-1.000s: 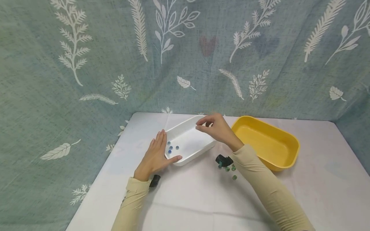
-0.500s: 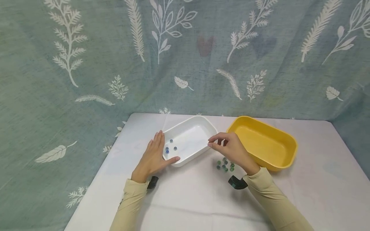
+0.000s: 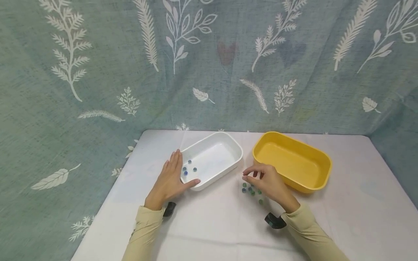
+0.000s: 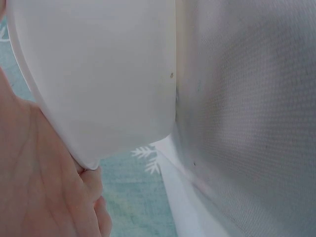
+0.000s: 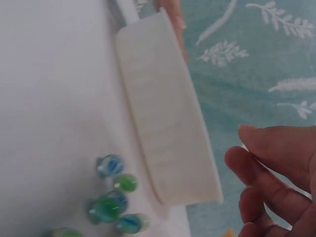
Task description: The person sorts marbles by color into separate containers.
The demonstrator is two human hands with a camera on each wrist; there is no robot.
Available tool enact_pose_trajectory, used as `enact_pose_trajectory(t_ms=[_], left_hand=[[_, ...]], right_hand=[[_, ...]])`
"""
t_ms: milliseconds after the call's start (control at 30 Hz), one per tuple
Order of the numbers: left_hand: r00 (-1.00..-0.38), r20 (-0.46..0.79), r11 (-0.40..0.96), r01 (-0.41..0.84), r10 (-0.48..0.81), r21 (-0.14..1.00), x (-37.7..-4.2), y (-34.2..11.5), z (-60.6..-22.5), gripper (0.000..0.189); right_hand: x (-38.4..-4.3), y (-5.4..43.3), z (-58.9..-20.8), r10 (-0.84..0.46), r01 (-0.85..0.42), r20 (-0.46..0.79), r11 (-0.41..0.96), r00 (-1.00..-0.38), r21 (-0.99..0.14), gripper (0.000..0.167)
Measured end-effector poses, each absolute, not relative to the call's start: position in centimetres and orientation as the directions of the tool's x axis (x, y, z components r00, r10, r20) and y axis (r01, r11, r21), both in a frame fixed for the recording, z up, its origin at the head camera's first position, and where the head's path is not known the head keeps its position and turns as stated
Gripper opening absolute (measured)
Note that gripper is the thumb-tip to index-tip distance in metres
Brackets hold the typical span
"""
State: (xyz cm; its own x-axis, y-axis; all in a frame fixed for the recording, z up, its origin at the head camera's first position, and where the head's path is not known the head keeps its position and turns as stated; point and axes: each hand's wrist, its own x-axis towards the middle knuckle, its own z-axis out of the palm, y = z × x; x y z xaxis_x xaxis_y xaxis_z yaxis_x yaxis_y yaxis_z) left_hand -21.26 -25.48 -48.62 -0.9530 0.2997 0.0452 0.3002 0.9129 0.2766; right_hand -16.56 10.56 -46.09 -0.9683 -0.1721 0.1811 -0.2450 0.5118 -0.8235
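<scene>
My left hand (image 3: 168, 181) rests against the near-left end of a white tray (image 3: 217, 156), fingers straight along the rim and thumb over the front corner. The left wrist view shows the palm against the tray's outer wall (image 4: 103, 74). Several blue marbles (image 3: 185, 173) lie inside at that end. My right hand (image 3: 269, 183) hovers over a loose group of green and blue marbles (image 3: 253, 193) on the table. Its fingers are loosely bent, and the right wrist view shows a gap between thumb and forefinger (image 5: 239, 160) with nothing in it. The hand hides part of the group in the head view.
A yellow tray (image 3: 289, 159) stands right of the white one, just behind my right hand. Black wrist-worn pieces (image 3: 275, 220) hang below both wrists. Patterned green cloth (image 3: 209, 65) rises behind the white-covered table (image 3: 212, 224).
My right hand has come down from above the white tray, moving right and toward me to the marbles on the table. The left hand keeps its place on the tray.
</scene>
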Motion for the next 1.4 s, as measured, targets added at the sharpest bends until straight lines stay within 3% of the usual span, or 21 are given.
enact_pose_trajectory(t_ms=[300,767,1400], left_hand=[[-0.954,0.039,0.916,0.295,0.296,0.273,-21.2,-25.5,-48.8,0.13],[-0.953,0.051,0.915,0.301,0.298,0.269,-21.2,-25.5,-48.7,0.129],[-0.952,0.058,0.912,0.305,0.301,0.274,-20.9,-25.3,-48.3,0.128]], right_hand=[[-16.5,10.8,-48.0,-0.202,-0.283,0.202,0.561,-0.958,-0.778,0.008],[-16.4,11.4,-49.3,-0.274,-0.247,0.098,0.586,-0.957,-0.772,0.011],[-16.6,11.1,-50.8,-0.353,-0.366,0.175,0.604,-0.919,-0.708,0.015]])
